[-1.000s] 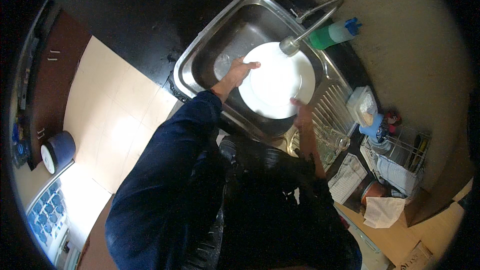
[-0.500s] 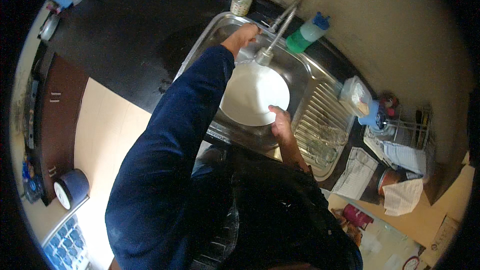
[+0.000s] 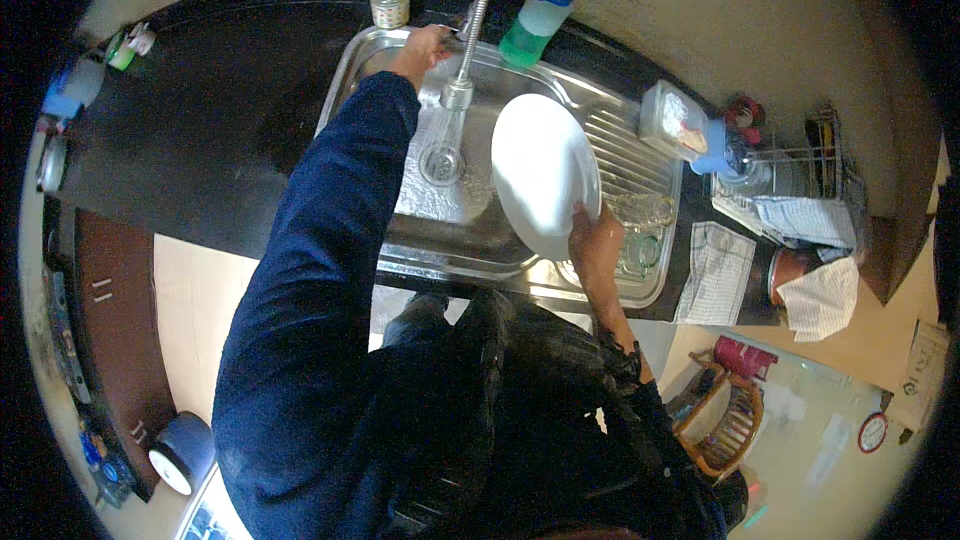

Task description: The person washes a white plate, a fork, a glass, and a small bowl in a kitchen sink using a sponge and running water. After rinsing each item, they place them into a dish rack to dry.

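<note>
My right hand [image 3: 597,240] grips the rim of a white plate [image 3: 543,175]. The plate is tilted, held over the right part of the steel sink [image 3: 455,230] beside the ribbed drainboard [image 3: 625,145]. At the back of the sink, my left hand [image 3: 426,48] is closed at the tap's handle, its fingertips partly hidden. From the spout of the tap [image 3: 457,92], on its coiled flexible neck, water [image 3: 441,145] runs into the basin. Glassware [image 3: 640,250] lies on the drainboard near my right hand.
Behind the sink stand an orange-capped bottle [image 3: 390,2] and a bottle of green liquid [image 3: 535,25]. To the right are a clear container [image 3: 672,118], a folded cloth [image 3: 716,270] and a wire dish rack [image 3: 790,175]. Black countertop [image 3: 220,110] stretches to the left.
The white plate has moved right, out from under the tap, and now tilts on edge in my right hand. Water now falls straight into the basin. My left hand stays by the tap handle.
</note>
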A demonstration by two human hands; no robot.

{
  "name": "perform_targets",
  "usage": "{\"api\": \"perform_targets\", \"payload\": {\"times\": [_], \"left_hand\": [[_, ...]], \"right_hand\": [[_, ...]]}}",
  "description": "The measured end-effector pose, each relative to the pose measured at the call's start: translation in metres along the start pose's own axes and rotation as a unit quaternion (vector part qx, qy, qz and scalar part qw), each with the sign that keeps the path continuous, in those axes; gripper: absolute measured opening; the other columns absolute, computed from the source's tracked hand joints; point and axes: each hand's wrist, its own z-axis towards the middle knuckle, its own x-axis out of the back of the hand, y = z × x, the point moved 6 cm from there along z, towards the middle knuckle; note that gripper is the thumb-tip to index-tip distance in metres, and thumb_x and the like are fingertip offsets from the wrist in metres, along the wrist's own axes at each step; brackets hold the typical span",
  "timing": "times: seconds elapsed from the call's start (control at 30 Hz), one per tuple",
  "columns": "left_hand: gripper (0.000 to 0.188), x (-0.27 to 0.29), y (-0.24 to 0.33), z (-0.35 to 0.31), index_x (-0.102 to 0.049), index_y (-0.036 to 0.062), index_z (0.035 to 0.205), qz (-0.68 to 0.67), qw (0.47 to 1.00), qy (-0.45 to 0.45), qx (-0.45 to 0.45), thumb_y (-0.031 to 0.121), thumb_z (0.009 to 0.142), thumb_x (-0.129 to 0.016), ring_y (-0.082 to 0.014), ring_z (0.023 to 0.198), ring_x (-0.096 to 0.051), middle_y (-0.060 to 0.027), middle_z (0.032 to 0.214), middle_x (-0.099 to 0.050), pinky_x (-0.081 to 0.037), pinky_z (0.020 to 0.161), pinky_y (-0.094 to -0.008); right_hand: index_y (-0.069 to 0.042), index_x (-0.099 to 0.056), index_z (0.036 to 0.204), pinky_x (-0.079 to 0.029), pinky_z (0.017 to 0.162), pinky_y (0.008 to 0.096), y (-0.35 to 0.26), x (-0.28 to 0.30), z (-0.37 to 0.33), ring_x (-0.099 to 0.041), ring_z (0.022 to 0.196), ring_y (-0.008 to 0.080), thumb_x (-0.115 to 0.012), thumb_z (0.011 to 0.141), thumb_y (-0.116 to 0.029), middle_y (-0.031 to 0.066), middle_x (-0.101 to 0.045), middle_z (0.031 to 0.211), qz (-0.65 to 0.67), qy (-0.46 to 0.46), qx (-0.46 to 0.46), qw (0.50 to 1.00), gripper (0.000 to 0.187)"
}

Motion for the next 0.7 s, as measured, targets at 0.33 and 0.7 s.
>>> {"api": "perform_targets", "payload": {"times": [0.33, 0.7], "left_hand": [[0.019, -0.026, 0.010, -0.016, -0.066, 0.0166, 0.097, 0.071, 0.993, 0.028, -0.093, 0.030, 0.085, -0.060, -0.0142, 0.060, -0.051, -0.0001, 0.073, -0.057, -0.036, 0.046, -0.0312], [0.048, 0.014, 0.056, -0.116, -0.054, 0.0035, 0.124, 0.479, 0.826, 0.045, -0.295, 0.026, 0.082, -0.060, -0.0275, 0.108, -0.055, -0.0155, 0.118, -0.059, -0.041, 0.093, -0.0351]], "right_hand": [[0.000, -0.063, 0.105, -0.051, 0.069, 0.0352, -0.021, 0.067, -0.019, -0.066, 0.079, 0.0281, -0.061, 0.086, -0.009, 0.0191, -0.066, 0.091, 0.071, 0.183, 0.066, 0.978, 0.022], [0.013, -0.058, 0.090, -0.045, 0.049, 0.0348, 0.081, -0.017, -0.048, -0.056, 0.052, 0.0214, -0.068, 0.076, -0.015, 0.0129, -0.061, 0.069, 0.467, 0.086, -0.341, 0.811, 0.033]]}}
